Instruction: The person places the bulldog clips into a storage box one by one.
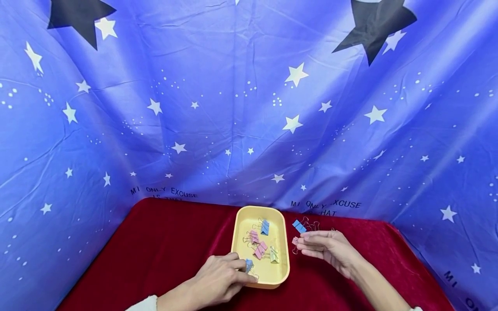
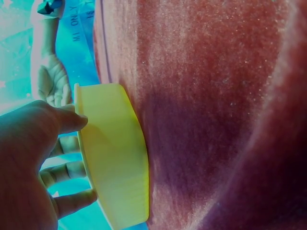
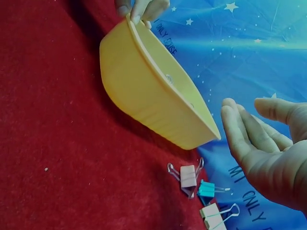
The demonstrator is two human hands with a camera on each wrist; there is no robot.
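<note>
Left hand (image 1: 223,274): is gripping the yellow tray (image 1: 274,274) at its near-left rim. Right hand (image 1: 328,248): is hovering empty, fingers extended, right of the tray. Loose pink clip (image 1: 295,242), blue clip (image 1: 299,226): are lying beside that hand. Handling: bracing the rim while pinching one clip's body would suit best. Surroundings: five clips (image 1: 265,227) are lying inside the tray; red cloth (image 1: 167,242) is spreading beneath. Obstacle: the right wall is standing between right hand and contents.

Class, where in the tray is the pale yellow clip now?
In the head view, the pale yellow clip lies near the right wall of the tray, just right of the nearer pink clip.
</note>
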